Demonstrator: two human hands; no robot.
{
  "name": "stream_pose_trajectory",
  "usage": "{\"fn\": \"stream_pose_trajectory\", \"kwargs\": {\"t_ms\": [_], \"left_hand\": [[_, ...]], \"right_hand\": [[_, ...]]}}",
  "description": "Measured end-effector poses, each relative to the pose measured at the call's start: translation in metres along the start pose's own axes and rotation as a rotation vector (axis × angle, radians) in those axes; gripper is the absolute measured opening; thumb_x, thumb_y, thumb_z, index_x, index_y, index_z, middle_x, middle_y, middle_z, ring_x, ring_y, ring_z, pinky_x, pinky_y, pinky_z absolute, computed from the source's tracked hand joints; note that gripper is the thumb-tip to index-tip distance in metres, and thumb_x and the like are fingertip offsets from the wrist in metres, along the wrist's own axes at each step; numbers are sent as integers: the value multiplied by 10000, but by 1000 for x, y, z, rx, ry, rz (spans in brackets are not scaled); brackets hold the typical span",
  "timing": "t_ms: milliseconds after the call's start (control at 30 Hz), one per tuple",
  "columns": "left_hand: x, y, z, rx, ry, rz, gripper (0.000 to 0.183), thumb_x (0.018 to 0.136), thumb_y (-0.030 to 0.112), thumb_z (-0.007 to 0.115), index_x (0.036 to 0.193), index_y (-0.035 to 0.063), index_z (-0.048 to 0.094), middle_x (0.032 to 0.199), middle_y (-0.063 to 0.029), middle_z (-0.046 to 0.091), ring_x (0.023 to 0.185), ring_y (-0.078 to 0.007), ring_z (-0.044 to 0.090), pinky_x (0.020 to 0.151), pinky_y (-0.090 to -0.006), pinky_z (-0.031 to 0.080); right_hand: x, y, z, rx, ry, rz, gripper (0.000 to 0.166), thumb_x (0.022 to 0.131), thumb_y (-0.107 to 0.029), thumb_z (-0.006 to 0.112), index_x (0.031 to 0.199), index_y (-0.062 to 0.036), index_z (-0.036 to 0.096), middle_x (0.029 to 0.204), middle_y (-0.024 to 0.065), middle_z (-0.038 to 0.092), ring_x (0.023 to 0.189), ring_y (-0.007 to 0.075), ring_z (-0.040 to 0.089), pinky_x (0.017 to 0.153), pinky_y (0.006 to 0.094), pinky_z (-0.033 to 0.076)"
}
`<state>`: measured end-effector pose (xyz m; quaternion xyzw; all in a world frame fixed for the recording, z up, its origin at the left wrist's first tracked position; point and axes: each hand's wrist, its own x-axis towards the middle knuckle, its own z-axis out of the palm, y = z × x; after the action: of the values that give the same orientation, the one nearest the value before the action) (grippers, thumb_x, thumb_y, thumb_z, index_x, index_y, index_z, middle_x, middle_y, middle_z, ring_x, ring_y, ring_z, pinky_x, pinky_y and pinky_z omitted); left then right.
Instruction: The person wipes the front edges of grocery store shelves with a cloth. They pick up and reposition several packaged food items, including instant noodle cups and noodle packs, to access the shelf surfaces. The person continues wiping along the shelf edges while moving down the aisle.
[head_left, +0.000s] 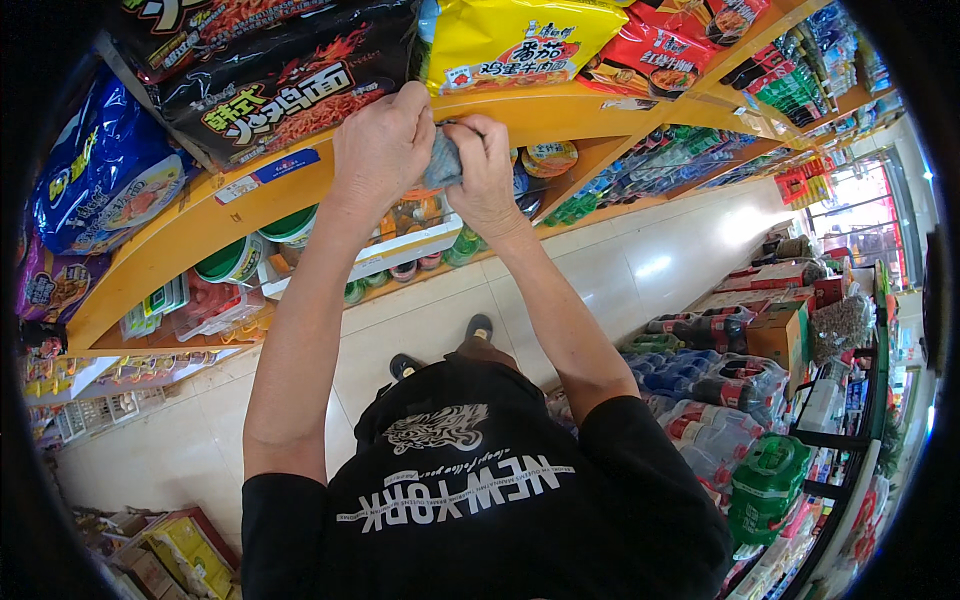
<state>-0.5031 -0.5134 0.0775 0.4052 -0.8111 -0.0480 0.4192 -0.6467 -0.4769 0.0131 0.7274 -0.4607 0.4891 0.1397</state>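
My right hand (484, 172) grips a bluish-grey cloth (444, 159) at the front edge of a yellow-orange wooden shelf (300, 196). Beside it, my left hand (385, 150) is curled with its knuckles up against the cloth and the shelf edge; its fingertips are hidden, so whether it grips the cloth too is unclear. Behind my left hand lie black multipacks of instant noodles (285, 90). A yellow noodle pack (517, 45) and red noodle packs (652, 52) sit behind and to the right of my right hand.
Blue noodle packs (112, 172) stand at the left. Below the shelf are tubs with green lids (229, 259) and a white-edged tray (375, 259). Shrink-wrapped drink bottles (769, 487) are stacked on the right. Boxes (187, 551) sit on the tiled floor (420, 315) at lower left.
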Motion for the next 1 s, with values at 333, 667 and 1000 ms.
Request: {"fn": "stream_pose_trajectory", "kwargs": {"t_ms": [333, 667, 1000], "left_hand": [[-2, 1, 5, 31, 59, 29, 51, 844, 129, 597, 875, 96, 574, 709, -133, 604, 640, -323, 611, 534, -376, 467], [-4, 12, 8, 71, 76, -96, 53, 844, 88, 614, 880, 60, 587, 661, -120, 579, 571, -258, 582, 532, -326, 454], [-5, 23, 9, 109, 117, -201, 118, 902, 117, 591, 845, 19, 560, 590, -50, 458, 525, -90, 387, 491, -241, 360]], "right_hand": [[-8, 80, -46, -75, 246, 229, 451, 639, 80, 659, 1061, -15, 535, 1036, 158, 459, 981, 321, 482, 860, 376, 416], [-26, 163, -92, 291, 495, 590, 508, 759, -23, 709, 1160, 31, 401, 1099, 133, 435, 1049, 232, 455, 938, 350, 374], [-21, 226, -148, 10, 467, 631, 425, 810, -107, 717, 1128, 27, 470, 1081, 116, 509, 979, 186, 525, 850, 313, 441]]}}
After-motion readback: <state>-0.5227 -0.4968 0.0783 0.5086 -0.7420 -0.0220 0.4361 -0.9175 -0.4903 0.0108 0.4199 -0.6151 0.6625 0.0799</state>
